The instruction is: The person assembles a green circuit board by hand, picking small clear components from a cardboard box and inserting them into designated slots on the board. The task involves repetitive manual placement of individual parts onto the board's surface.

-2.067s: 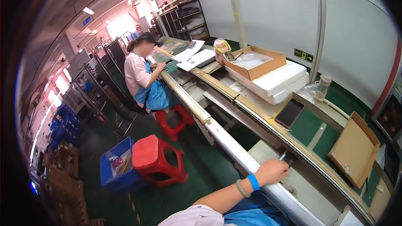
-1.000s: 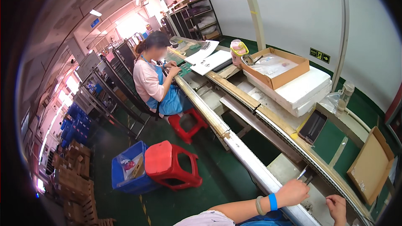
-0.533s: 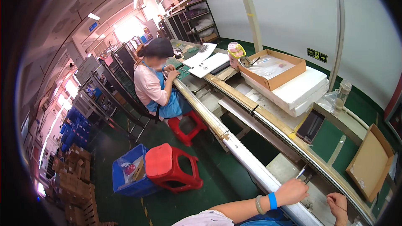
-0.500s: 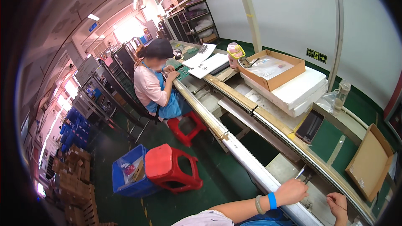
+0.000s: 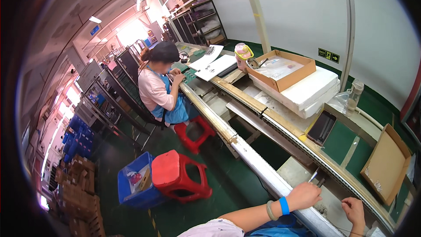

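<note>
My left hand wears a pale bangle and a blue wristband and leans over the near white rail. Its fingers curl in and their tips are hidden; what they hold, if anything, cannot be made out. Just beyond its knuckles, a thin metal rod and a dark spring-like part stick up from the space between the rails. My right hand is to the right, by the far chain-edged rail. Its fingers are bent inward, hiding anything between them. A thin cord passes near that wrist.
Beyond the far rail lie a dark phone-like slab, a white foam block bearing a shallow cardboard box, and a leaning cardboard tray. At left are a red stool, a blue bin and a seated co-worker.
The whole view has shifted slightly, so the bench sits a little further left and higher. My right hand has turned a little, its fingers slightly looser; my left hand stays nearly in place.
</note>
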The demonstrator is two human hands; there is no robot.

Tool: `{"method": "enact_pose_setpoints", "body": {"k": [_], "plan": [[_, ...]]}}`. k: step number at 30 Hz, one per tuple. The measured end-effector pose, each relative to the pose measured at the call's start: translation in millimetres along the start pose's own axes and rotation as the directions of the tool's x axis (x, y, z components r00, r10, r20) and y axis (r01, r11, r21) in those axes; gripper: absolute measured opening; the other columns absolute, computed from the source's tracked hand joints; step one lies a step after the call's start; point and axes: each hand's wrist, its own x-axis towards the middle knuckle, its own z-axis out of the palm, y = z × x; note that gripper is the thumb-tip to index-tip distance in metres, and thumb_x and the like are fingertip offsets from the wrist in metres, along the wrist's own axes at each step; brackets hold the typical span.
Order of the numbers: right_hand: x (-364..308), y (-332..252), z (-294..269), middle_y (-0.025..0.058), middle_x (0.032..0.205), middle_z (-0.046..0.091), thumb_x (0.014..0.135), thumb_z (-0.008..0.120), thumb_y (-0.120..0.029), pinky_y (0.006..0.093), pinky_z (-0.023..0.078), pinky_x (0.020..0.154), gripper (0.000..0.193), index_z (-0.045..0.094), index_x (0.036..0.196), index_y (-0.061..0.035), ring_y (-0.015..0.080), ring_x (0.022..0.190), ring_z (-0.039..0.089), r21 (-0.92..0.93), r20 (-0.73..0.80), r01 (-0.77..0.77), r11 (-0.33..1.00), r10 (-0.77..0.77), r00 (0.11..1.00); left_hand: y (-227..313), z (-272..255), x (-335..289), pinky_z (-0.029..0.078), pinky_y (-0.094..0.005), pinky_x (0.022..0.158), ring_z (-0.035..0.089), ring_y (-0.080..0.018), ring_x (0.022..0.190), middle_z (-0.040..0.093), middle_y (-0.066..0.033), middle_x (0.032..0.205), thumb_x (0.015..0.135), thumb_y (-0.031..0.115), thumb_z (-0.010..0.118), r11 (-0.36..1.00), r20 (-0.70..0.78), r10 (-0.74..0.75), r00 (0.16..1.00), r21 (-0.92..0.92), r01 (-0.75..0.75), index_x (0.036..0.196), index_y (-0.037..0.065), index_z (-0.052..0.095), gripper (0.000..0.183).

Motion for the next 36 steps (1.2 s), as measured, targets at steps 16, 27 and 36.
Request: {"method": "enact_pose_setpoints", "body": {"k": [16,27,36], "plan": [[-2.9,2.1,-2.7,0.0166,0.080,0.067,0.079,0.069,-0.012,0.0358,0.051,0.067,0.018,0.073,0.092,-0.0002,0.0277,0.071,0.065,-0.021,0.021,0.025,0.999,-0.025,0.999,0.4,1.1,-1.4,0.049,-0.0469,0.080,0.064,-0.0361,0.083,0.066,-0.0159,0.079,0.088,0.026,0.065,0.999,-0.040,-0.009,0.999,0.033,0.010,0.078,0.002,0.065,0.026],[-4.4,-0.5,-3.3,0.0164,0.083,0.068,0.079,0.070,-0.011,0.0352,0.052,0.068,0.018,0.073,0.093,-0.0003,0.0277,0.072,0.066,-0.012,0.048,0.056,0.998,-0.055,0.997,3.1,-0.5,-0.4,0.050,-0.0479,0.080,0.064,-0.0366,0.084,0.066,-0.0153,0.079,0.087,0.026,0.065,0.998,-0.059,-0.045,0.997,0.040,0.047,0.078,0.003,0.066,0.025],[-6.1,0.9,-3.3,0.0153,0.081,0.068,0.078,0.072,-0.009,0.0336,0.052,0.067,0.017,0.073,0.093,-0.0002,0.0245,0.070,0.066,-0.058,0.067,0.064,0.996,-0.060,0.996,3.8,-2.5,0.0,0.050,-0.0471,0.079,0.064,-0.0352,0.085,0.066,-0.0142,0.081,0.088,0.027,0.065,0.998,-0.062,-0.035,0.997,0.045,0.037,0.080,0.004,0.065,0.024]]}}
